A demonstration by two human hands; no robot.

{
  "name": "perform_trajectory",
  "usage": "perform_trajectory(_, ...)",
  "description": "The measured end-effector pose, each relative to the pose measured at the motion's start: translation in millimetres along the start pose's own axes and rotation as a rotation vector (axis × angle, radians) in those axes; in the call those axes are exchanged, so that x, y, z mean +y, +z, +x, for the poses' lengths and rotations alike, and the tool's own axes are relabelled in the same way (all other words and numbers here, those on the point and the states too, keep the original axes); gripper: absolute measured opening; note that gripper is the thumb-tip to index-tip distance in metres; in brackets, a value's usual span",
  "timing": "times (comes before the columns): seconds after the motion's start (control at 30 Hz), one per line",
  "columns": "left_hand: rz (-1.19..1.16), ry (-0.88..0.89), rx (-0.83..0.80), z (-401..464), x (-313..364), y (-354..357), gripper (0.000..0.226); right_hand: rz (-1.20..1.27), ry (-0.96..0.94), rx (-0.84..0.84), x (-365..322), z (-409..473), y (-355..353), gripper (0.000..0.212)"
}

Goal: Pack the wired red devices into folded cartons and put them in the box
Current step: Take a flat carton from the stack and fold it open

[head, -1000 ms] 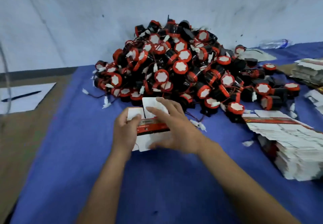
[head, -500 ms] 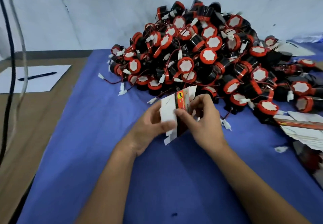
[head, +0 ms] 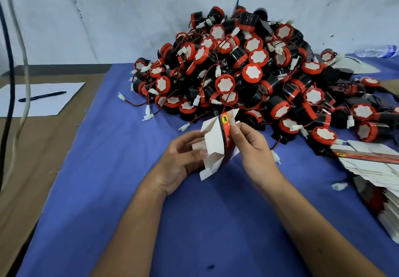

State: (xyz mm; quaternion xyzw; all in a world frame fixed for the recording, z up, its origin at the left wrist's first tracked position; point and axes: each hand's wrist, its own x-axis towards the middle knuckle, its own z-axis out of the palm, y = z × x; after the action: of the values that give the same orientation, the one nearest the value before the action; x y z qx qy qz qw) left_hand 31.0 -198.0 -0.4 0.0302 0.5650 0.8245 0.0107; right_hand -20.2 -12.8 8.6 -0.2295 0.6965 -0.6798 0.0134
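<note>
both hands work a single carton (head: pixel 218 147) held above the blue cloth (head: pixel 112 190) that covers the surface, just in front of the pile of wired red devices (head: pixel 248 76). the carton is half opened, tilted with its upper flaps toward the pile, white inside, with a red and black printed side facing right. the left hand (head: pixel 181 160) cradles it from the left, palm turned up, its fingers (head: pixel 190 140) curled round the white panels and the thumb pressed on the lower flap. the right hand (head: pixel 252 145) pinches the printed side, thumb on the front; its fingers are mostly hidden behind the card, so how they lie there i cannot tell.

the pile fills the far middle of the surface against the pale wall, a heap of round black bodies with red rims and white faces, red and black leads with white plugs trailing out onto the cloth toward the left. a stack of flat cartons (head: pixel 375 168) lies fanned along the right edge of the surface. one loose white plug (head: pixel 339 186) sits on the cloth just left of that stack. by the left edge, off the cloth, a black pen (head: pixel 42 96) rests on a white sheet of paper (head: pixel 56 101). at the far right corner lies what looks like a clear plastic bottle (head: pixel 376 51), too blurred to be sure.
</note>
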Motion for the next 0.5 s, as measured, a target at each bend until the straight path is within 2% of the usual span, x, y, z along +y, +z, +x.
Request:
perform_trajectory(0.07,0.081,0.052,0.04,0.1,-0.9,4.6,0.042,-0.048,-0.007,-0.026,-0.1,-0.7,0.3,0.043)
perform_trajectory(0.23,0.571,0.316,0.119,1.6,-10.9,16.0,0.032,-0.101,-0.02,-0.058,-0.2,-2.8,1.5,0.043)
perform_trajectory(0.37,0.603,0.274,0.165,-0.5,-9.4,12.0,0.023,-0.064,-0.034,-0.052,-3.2,-4.6,0.4,0.054)
perform_trajectory(0.5,0.435,0.25,0.372,3.0,-6.8,10.2,0.028,-0.047,-0.045,-0.122,-6.7,-4.5,-2.4,0.036)
